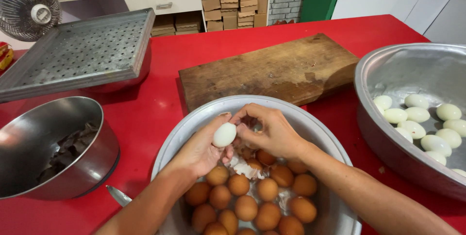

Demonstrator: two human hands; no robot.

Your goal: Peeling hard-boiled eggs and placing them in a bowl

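A peeled white egg [224,134], long axis tilted upright, is pinched in the left hand [201,150] over the egg-filled basin [310,126], while the right hand [272,130], just beside it, is curled with fingertips pressed together.

A white peeled egg [224,134], smooth and tilted upright, sits above the brown unpeeled eggs [246,201].

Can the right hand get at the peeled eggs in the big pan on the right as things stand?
Probably yes: the right hand is beside the pan, whose top is open, and nothing lies between it and the peeled eggs.
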